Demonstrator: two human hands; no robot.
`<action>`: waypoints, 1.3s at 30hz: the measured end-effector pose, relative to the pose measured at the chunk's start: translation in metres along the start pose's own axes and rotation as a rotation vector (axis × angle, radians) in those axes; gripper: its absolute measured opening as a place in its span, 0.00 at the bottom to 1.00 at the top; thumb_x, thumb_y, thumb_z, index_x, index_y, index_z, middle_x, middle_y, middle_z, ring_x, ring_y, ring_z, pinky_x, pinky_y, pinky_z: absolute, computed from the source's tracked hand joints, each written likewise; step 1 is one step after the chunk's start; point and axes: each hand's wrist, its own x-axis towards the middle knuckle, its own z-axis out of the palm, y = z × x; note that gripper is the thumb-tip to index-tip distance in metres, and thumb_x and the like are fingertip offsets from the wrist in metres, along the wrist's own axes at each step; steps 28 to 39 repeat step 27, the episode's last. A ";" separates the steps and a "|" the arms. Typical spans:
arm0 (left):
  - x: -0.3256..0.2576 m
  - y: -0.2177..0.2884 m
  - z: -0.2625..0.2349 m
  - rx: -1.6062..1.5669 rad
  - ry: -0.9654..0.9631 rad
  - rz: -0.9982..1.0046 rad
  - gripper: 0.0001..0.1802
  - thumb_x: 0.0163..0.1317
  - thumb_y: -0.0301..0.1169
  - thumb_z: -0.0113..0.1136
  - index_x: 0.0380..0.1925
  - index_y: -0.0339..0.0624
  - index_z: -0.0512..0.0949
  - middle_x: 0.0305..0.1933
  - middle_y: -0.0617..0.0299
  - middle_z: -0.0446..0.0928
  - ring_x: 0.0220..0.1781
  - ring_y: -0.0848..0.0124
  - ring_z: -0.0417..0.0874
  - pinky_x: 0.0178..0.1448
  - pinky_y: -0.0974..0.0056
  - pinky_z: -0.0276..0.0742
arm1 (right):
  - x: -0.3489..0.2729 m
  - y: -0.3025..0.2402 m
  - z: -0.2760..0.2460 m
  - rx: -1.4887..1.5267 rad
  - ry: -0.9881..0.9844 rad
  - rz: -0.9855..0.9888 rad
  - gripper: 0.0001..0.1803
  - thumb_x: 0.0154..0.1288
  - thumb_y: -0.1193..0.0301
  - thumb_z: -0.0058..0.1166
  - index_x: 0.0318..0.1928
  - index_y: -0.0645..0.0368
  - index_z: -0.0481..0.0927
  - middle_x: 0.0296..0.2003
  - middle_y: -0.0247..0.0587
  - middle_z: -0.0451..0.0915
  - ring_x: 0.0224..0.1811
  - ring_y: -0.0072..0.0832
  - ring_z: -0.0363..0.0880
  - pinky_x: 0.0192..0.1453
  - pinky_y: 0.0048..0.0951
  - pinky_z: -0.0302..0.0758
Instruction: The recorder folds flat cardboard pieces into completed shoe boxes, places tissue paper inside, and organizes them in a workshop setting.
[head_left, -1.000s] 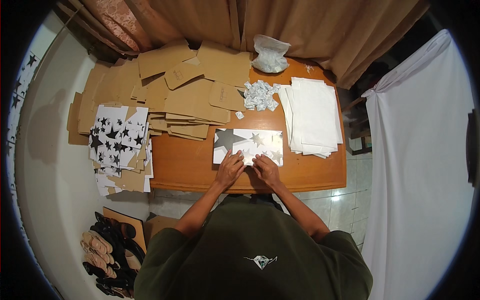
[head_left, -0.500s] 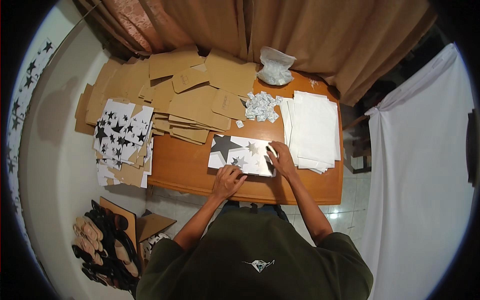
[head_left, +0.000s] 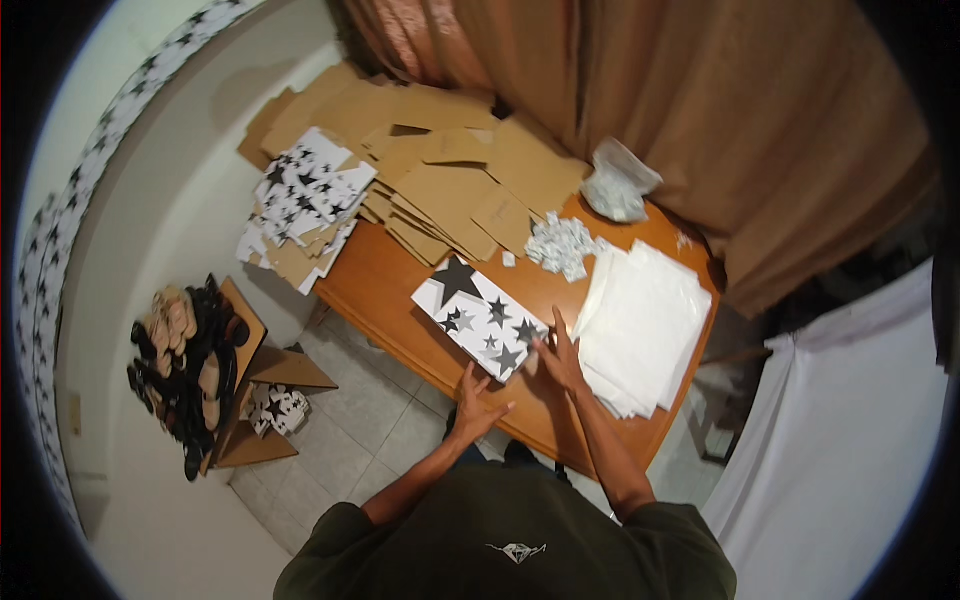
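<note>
A white cardboard box [head_left: 478,312] printed with black and grey stars lies closed on the wooden table in front of me. My left hand [head_left: 481,408] is open by its near edge, fingers spread, with fingertips at or very close to the side. At the box's right end is my right hand [head_left: 560,362], also open; its thumb and fingers are apart and appear to touch the corner. Neither hand grips anything. Whether the left fingertips actually touch the box, I cannot tell.
Flattened brown cardboard [head_left: 430,165] covers the table's far left, with star-printed sheets [head_left: 315,185] beside it. Small white packets [head_left: 562,246], a plastic bag [head_left: 618,182] and white paper sheets [head_left: 640,325] lie to the right. Shoes [head_left: 190,350] sit by the left wall.
My view has swung round, so the table and box now appear tilted. Both hands have loosened from the box and their fingers have spread. The shiny patch under my right hand no longer shows.
</note>
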 end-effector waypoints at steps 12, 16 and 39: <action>-0.046 0.070 -0.026 -0.002 0.551 0.130 0.47 0.66 0.28 0.67 0.79 0.41 0.50 0.72 0.43 0.62 0.72 0.49 0.68 0.77 0.50 0.62 | -0.044 -0.063 0.027 -0.087 -0.275 -0.481 0.51 0.63 0.65 0.68 0.80 0.57 0.52 0.61 0.59 0.64 0.65 0.54 0.66 0.70 0.45 0.67; -0.070 0.107 -0.052 0.238 0.656 0.116 0.42 0.66 0.25 0.63 0.77 0.43 0.55 0.63 0.44 0.69 0.64 0.48 0.74 0.65 0.52 0.76 | -0.053 -0.099 0.043 -0.112 -0.280 -0.548 0.50 0.63 0.68 0.68 0.80 0.56 0.53 0.60 0.59 0.65 0.63 0.54 0.68 0.68 0.45 0.69; -0.180 0.184 -0.144 0.351 0.956 0.144 0.40 0.67 0.21 0.59 0.77 0.55 0.60 0.55 0.48 0.72 0.55 0.52 0.81 0.55 0.56 0.88 | -0.109 -0.229 0.118 -0.078 -0.267 -0.811 0.51 0.58 0.76 0.72 0.79 0.53 0.58 0.57 0.59 0.69 0.58 0.52 0.73 0.62 0.45 0.75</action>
